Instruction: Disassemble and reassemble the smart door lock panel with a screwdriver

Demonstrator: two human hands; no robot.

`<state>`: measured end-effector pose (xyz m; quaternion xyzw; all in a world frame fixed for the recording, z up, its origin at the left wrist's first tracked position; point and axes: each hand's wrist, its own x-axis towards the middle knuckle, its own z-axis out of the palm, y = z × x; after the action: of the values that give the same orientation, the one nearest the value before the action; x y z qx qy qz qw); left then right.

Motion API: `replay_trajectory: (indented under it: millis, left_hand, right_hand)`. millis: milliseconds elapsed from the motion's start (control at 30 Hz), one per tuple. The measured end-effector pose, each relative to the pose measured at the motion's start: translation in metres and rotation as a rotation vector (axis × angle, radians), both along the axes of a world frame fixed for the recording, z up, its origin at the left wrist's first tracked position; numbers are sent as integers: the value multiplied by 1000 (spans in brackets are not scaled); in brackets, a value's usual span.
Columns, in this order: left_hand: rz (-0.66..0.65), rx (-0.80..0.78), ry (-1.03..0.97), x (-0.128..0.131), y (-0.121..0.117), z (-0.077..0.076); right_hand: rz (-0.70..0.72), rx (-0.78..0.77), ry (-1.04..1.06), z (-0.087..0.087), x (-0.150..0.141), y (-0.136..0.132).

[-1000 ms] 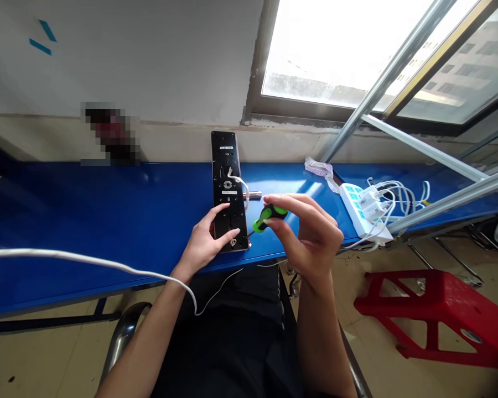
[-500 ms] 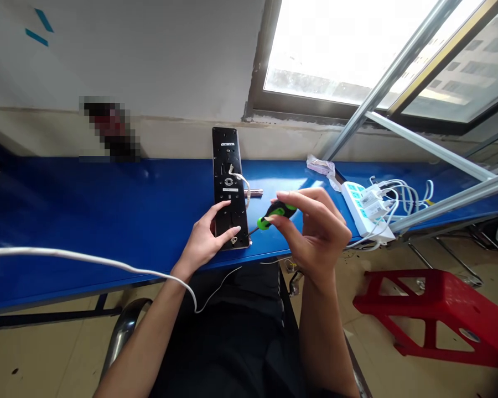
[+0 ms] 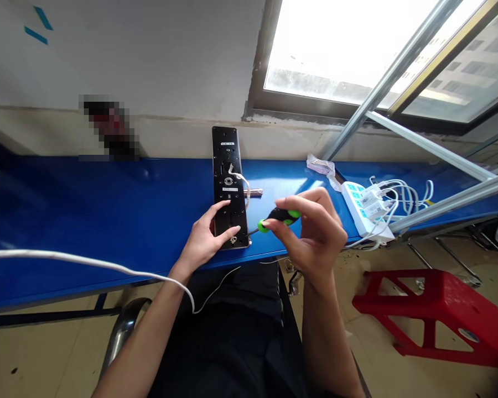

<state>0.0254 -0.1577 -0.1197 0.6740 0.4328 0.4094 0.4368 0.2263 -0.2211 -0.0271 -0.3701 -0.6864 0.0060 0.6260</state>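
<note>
A long black panel (image 3: 225,149), which looks like the back of an electronic door lock, lies on the blue bench with its far end toward the wall. Screws, holes, pale labels and a white cable (image 3: 244,179) show on its face, and a copper-coloured bar (image 3: 255,192) sticks out from beneath its right side. My left hand (image 3: 203,237) grips the near end, thumb and fingers pressed on the face. Between thumb and fingers of my right hand (image 3: 317,232) is a green-and-black screwdriver (image 3: 282,216), tilted, its tip at the panel's near right corner.
A white power strip (image 3: 363,218) with plugged chargers and tangled cables stands right on the bench (image 3: 108,221). Behind it lies a crumpled plastic wrapper (image 3: 321,166). A metal frame post slants upward. One white cord (image 3: 87,261) crosses my left forearm. A red stool (image 3: 452,309) is on the floor at right.
The screwdriver handle has turned a little in my right hand, and my fingers have shifted around it. The panel and my left hand stay in place.
</note>
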Motion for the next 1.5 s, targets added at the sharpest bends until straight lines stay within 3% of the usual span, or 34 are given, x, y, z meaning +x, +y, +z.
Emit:
replay_trajectory:
  millis: [100,267,567,667,733,833,1000,1100,1233,1333,1500]
  left_hand:
    - [0,-1,10,0,1,-1]
    - [4,-1,5,0,1,-1]
    - [16,82,124,-2,6,-2]
    - [121,147,323,-3,6,9]
    - [122,233,465,-5,8,21]
    - [-13,393,602,-2,17,43]
    - [-95,582,586,31,50,69]
    - [-281,680,584,69,74,76]
    - [-534,587,869,117,99,73]
    - [-588,550,1087,139,108,63]
    - [-630,639,1142,147,116,50]
  right_hand:
    - [27,-70,-1,-2,-3,-1]
    - [229,-222,16,-7,-7,-3]
    - [58,-86,-38,-15,-15,-7]
    - [14,-96,25,-22,-11,-4]
    - [62,-144,77,-28,-5,-1]
    - [78,-169,180,-32,7,2]
    - [-321,-155,378,-35,39,15]
    - [-456,-165,380,-45,64,32]
    - [-516,-100,378,-62,85,52]
    - [-521,-101,351,-67,89,60]
    - [-492,-74,343,-68,94,70]
